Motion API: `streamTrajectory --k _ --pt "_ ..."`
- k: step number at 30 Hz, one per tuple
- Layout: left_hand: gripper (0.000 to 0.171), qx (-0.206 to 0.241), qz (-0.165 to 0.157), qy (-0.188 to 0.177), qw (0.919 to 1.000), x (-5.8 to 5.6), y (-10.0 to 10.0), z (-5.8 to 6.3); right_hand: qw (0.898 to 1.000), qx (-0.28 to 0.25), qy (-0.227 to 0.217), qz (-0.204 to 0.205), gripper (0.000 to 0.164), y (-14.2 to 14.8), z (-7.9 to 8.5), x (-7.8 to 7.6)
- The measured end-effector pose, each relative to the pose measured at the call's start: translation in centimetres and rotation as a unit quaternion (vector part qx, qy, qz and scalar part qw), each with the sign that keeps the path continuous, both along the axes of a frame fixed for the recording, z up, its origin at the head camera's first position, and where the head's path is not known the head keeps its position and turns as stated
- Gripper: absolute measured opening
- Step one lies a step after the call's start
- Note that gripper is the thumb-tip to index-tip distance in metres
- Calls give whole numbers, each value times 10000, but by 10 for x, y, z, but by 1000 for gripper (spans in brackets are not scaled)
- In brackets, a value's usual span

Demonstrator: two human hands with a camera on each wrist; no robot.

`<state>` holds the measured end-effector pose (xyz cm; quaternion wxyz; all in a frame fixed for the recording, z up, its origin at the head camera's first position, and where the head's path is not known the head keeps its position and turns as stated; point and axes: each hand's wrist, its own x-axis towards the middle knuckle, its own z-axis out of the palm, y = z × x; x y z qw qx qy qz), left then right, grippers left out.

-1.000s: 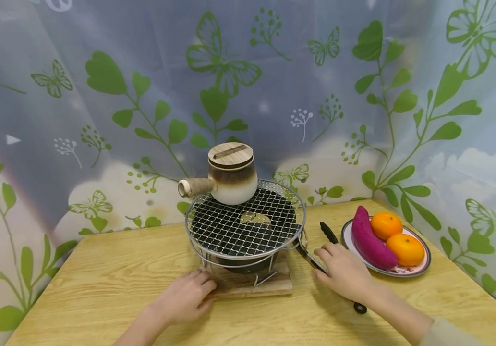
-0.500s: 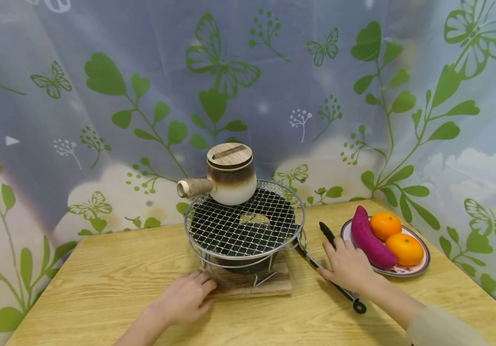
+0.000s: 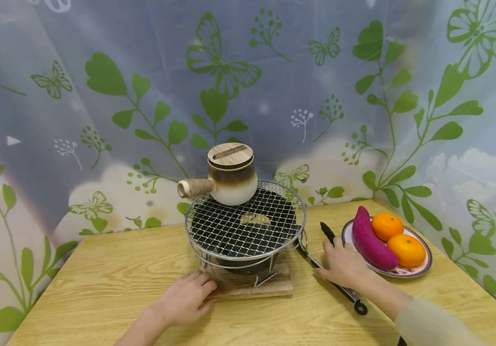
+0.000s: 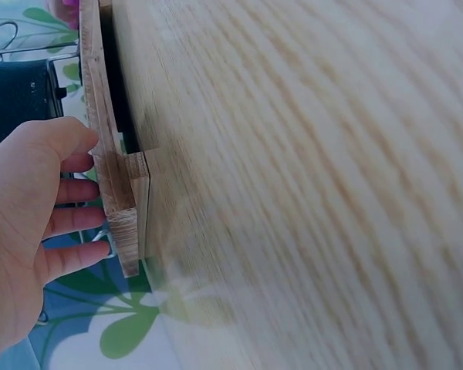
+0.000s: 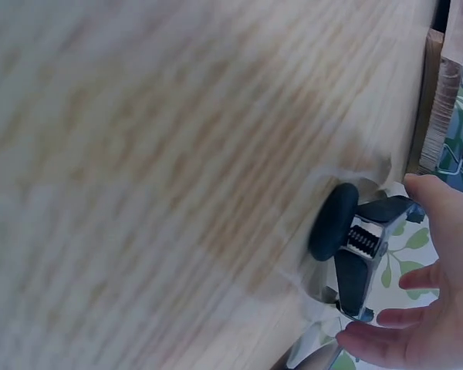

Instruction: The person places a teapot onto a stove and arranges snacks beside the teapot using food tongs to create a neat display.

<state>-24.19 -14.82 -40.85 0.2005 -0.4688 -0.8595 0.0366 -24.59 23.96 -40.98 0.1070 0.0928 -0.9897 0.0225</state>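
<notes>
My right hand (image 3: pixel 346 265) spreads over a pair of black-and-silver tongs (image 3: pixel 344 291), which lie splayed on the table. Thumb and fingers straddle the two arms; in the right wrist view the thumb tip is right at one arm of the tongs (image 5: pixel 353 274), the other fingers close to the opposite arm. My left hand (image 3: pixel 189 295) rests at the left corner of a wooden board (image 3: pixel 256 291), its fingers almost straight along the board's edge (image 4: pixel 112 177) in the left wrist view. A round grill with a wire grate (image 3: pixel 248 235) stands on that board.
A lidded clay pot (image 3: pixel 233 185) with a twine-wrapped handle sits on the grate's far side. Right of the tongs, a plate (image 3: pixel 416 275) bears a purple sweet potato (image 3: pixel 370 242) and two oranges (image 3: pixel 405 250). A patterned cloth (image 3: pixel 248 96) hangs behind the table (image 3: pixel 114 269).
My right hand has shifted a little to the right, then slightly back left, with its fingers spreading across the tongs. The left hand, board and grill have stayed put.
</notes>
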Motion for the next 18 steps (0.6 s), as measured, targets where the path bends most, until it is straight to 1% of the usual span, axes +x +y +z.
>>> streamTrajectory --k 5,12,18 --pt "24 32 -16 58 10000 0 -2 0 9996 -212 -149 -145 85 -5 -3 -5" --pt "25 -40 2 26 10000 0 -1 0 9993 -168 -78 -332 85 -7 -12 -10" --pt "25 22 -42 72 10000 -2 -1 -1 9988 -121 34 -480 85 -11 -12 -12"
